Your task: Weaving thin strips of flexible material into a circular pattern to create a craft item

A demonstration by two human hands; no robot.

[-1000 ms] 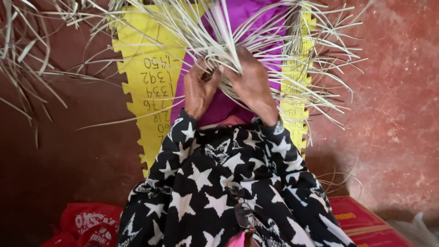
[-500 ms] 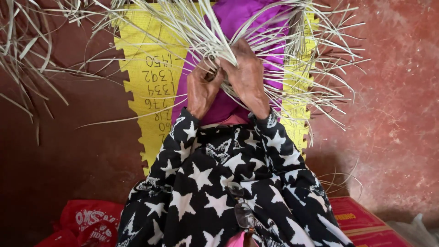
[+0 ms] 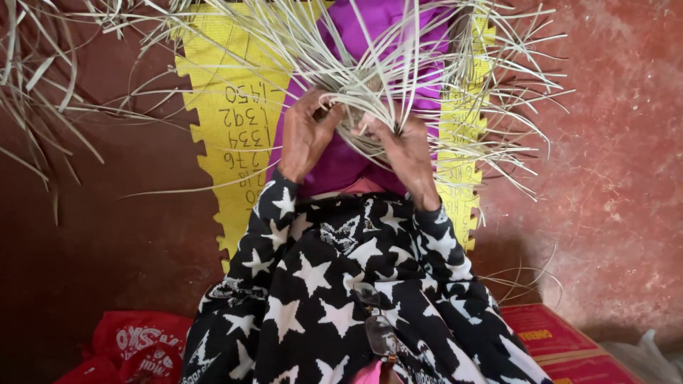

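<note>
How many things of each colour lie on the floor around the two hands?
Yellow: 1, the foam mat
Purple: 1, the cloth
Red: 2, the bag and the box
Pale: 1, the woven strip bundle in both hands
Total: 5

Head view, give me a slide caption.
Both hands, left hand and right hand, grip pale straw strips above a yellow mat.
</note>
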